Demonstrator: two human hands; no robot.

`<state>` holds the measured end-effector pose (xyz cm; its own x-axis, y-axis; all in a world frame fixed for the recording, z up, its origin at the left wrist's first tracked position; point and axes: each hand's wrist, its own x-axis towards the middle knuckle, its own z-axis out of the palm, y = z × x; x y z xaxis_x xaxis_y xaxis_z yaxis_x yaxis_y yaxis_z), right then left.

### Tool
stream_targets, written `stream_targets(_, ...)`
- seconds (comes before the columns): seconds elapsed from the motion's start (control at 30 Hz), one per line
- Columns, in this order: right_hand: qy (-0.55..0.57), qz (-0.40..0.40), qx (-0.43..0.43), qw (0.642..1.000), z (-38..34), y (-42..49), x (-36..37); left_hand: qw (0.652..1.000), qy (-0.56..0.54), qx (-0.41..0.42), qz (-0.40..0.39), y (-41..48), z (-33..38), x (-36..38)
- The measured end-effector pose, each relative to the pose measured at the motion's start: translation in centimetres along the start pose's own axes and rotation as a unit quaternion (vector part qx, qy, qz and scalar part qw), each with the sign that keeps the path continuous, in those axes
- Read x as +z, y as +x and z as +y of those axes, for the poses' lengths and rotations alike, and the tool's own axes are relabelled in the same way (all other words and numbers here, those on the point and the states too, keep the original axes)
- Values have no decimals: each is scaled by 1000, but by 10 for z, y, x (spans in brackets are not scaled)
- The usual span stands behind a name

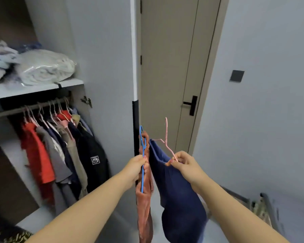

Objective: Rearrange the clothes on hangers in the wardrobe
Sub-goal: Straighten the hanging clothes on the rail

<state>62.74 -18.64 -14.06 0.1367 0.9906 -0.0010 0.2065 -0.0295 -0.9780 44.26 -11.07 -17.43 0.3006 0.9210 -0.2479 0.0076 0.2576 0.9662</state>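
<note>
My left hand (136,168) grips a blue hanger (142,155) that carries a rust-orange garment (145,207), held in front of the wardrobe door's edge. To its right, my right hand (183,163) pinches a pink hanger (167,141) with a navy-blue garment (179,199) draped from it. Both garments hang side by side below my hands. At the left, the open wardrobe has a rail (30,107) with several clothes on pink hangers, among them a red shirt (37,151), a grey one and a black jacket (93,158).
A shelf (35,89) above the rail holds folded linens and a plastic-wrapped bundle (46,67). The open wardrobe door (105,67) stands between the rail and a closed beige room door (168,67) with a black handle. A wall switch (237,75) is at the right; a rack sits low right.
</note>
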Motion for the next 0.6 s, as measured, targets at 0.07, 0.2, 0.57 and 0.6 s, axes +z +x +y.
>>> stream_targets(0.07, 1, -36, 7, 999, -2, 6, 33, 1000, -7, -3, 26, -9, -4, -29)
stream_targets(0.2, 19, -99, 23, 995, -8, 20, 95, 996, 15, -7, 87, -25, -16, -79)
stream_targets(0.57, 54, -369, 55, 926, -26, 55, 248, 970, -55, -36, 233, -80, -16, -193)
stream_targets(0.6, 62, -383, 63, 919, -25, 59, 260, 965, -61, -36, 251, -86, -15, -201)
